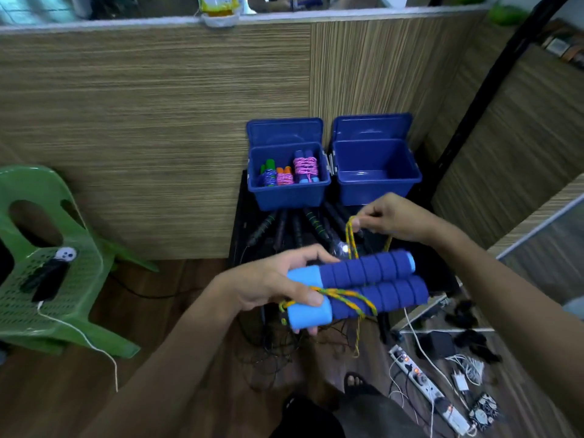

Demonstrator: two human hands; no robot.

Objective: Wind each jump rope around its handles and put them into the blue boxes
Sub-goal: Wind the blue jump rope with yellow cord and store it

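Blue foam covers the two handles of the jump rope in play, each ending in a lighter blue cap; they lie side by side, held level in front of the person. The left hand grips both at the cap end, thumb pressed over a yellow-and-green rope that crosses the nearer handle in a first loop. The right hand is raised just beyond the handles, its fingers pinching the same rope, which runs from it down behind the grips. A loose length of rope dangles below the handles toward the floor.

Beyond the hands stand two blue boxes side by side on a dark tabletop, both with lids tipped open against the wood-grain wall panel. The left box holds three wound ropes: one with green handles, one with orange handles and one larger with blue handles under pink cord. The right box shows only its bare interior. Between the boxes and the hands lie several dark-handled ropes, unwound; their exact number is hard to tell.

To the left stands one green plastic chair with a dark object on its seat. On the wooden floor to the right lie one white power strip, chargers and tangled cables.
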